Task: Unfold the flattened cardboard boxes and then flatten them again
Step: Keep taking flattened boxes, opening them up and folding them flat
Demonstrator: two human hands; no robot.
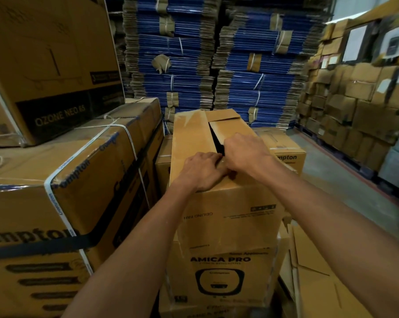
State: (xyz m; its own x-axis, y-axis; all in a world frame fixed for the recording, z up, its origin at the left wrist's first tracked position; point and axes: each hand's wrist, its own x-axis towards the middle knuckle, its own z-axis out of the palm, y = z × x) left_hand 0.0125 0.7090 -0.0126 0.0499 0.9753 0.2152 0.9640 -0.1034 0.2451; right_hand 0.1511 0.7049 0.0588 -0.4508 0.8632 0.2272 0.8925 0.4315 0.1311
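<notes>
Warehouse aisle walled by bundled flat cartons [177,53]; the set-up box [230,210] stands on a printed carton [219,271]. Left hand [203,171] and right hand [246,154] curl into its top seam, gripping flap edges. Likely light, stiff, easily creased; best held by those edges

Dim, warm light falls from overhead, glaring off the shrink-wrapped box [74,166] on my left. The carton [228,203] before me is fairly sharp, but the shelves [359,88] at right smear with blur, and the frame's edges bow.

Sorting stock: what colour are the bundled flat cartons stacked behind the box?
The bundled flat cartons are blue, brown-edged; head view.
</notes>
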